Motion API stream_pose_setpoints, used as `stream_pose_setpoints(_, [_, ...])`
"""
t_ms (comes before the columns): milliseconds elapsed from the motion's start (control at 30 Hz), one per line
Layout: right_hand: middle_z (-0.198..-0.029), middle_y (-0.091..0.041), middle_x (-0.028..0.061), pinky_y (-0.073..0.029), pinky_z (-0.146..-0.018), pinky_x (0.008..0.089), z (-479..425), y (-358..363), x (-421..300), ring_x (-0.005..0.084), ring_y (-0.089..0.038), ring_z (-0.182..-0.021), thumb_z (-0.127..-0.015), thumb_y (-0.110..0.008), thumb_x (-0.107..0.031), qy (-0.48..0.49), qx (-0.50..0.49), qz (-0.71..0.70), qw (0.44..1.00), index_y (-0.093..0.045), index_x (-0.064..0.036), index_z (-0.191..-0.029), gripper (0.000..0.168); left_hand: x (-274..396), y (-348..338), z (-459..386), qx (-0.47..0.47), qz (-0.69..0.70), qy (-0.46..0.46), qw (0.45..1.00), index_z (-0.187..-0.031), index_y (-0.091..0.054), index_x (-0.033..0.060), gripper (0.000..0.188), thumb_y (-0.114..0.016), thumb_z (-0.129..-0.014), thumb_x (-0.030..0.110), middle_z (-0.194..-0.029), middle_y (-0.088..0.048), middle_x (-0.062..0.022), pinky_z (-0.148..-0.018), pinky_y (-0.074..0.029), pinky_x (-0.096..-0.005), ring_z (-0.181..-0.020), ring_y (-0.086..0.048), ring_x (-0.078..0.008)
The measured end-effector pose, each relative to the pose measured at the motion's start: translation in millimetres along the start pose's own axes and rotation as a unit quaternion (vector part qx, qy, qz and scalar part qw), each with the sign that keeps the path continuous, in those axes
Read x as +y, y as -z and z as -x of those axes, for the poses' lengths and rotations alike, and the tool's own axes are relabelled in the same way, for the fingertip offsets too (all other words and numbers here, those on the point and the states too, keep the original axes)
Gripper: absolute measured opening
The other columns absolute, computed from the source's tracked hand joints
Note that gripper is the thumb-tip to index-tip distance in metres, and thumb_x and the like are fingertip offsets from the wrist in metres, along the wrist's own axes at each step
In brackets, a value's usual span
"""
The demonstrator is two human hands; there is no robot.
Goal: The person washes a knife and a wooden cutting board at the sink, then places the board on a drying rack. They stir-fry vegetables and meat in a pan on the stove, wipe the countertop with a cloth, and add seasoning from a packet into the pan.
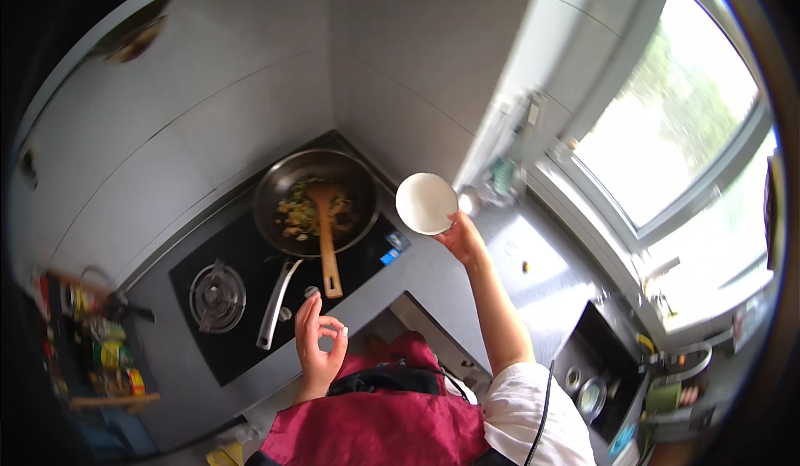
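Note:
In my right hand [461, 236] is a white bowl [427, 203], gripped at its near right rim and held above the counter. The inside facing me looks bare. My left hand [320, 335] is raised over the front edge of the counter with nothing in it, its fingers apart and thumb bent inward. Just beyond it lies the handle of a wooden spatula [329, 247]. That spatula leans in a metal frying pan [275, 216] whose bottom carries chopped, cooked food [300, 213] with green bits. The pan's long metal handle [277, 310] points towards me.
The pan stands on a black gas hob [244, 353], beside an uncovered burner [217, 297]. A rack of condiments [112, 347] stands on the left. On the right are a dark sink [578, 335] with dishes and a window [669, 110]. Tiled walls meet behind the hob.

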State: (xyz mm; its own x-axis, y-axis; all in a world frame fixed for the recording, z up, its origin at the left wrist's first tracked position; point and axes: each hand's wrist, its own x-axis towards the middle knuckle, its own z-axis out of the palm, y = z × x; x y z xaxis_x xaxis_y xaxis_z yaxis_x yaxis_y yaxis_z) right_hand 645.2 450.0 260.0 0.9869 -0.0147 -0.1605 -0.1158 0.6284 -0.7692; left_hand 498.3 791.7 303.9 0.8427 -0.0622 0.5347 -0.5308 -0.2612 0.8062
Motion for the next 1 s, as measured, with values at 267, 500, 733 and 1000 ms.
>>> stream_pose_setpoints(267, [-0.127, -0.048, 0.0272, -0.044, -0.100, 0.0529, 181.1, 130.8, 25.5, 0.0388, -0.052, -0.117, -0.084, -0.059, -0.020, 0.006, 0.210, -0.197, 0.958, -0.035, 0.004, -0.133, 0.060, 17.9, -81.6, 4.7, -0.179, 0.119, -0.036, 0.976, -0.135, -0.042, 0.0002, 0.062, -0.063, -0.077, -0.007, -0.137, -0.040, -0.0170, -0.057, -0.050, -0.0195, -0.077, -0.061, -0.0135])
stream_pose_setpoints(500, [-0.124, -0.052, 0.0199, -0.047, -0.093, 0.0520, 348.1, 218.6, -12.2, 0.0342, -0.054, -0.115, -0.079, -0.072, -0.028, 0.206, 0.501, -0.034, 0.840, -0.032, -0.011, -0.140, 0.075, 42.3, -151.7, 23.4, -0.299, 0.163, -0.033, 0.940, -0.133, -0.045, 0.0022, 0.060, -0.066, -0.077, -0.005, -0.135, -0.042, -0.0156, -0.057, -0.050, -0.0198, -0.077, -0.061, -0.0120])
stream_pose_setpoints(733, [-0.121, -0.046, 0.0164, -0.047, -0.089, 0.0430, 457.8, 298.7, -53.6, 0.0347, -0.049, -0.108, -0.063, -0.081, -0.030, 0.112, 0.719, 0.639, 0.249, -0.047, -0.013, -0.131, 0.077, 51.6, -235.0, 41.3, -0.383, 0.134, 0.029, 0.914, -0.130, -0.049, 0.0022, 0.053, -0.065, -0.080, -0.002, -0.134, -0.043, -0.0133, -0.058, -0.051, -0.0209, -0.076, -0.060, -0.0104])
stream_pose_setpoints(1000, [-0.116, -0.047, 0.0161, -0.046, -0.086, 0.0457, 467.3, 341.9, -58.5, 0.0343, -0.048, -0.106, -0.061, -0.082, -0.031, 0.068, 0.711, 0.670, 0.201, -0.051, -0.012, -0.127, 0.075, 79.3, -317.4, 49.4, -0.465, 0.145, 0.009, 0.873, -0.129, -0.049, 0.0023, 0.052, -0.066, -0.080, 0.001, -0.134, -0.044, -0.0130, -0.061, -0.052, -0.0234, -0.076, -0.061, -0.0119])
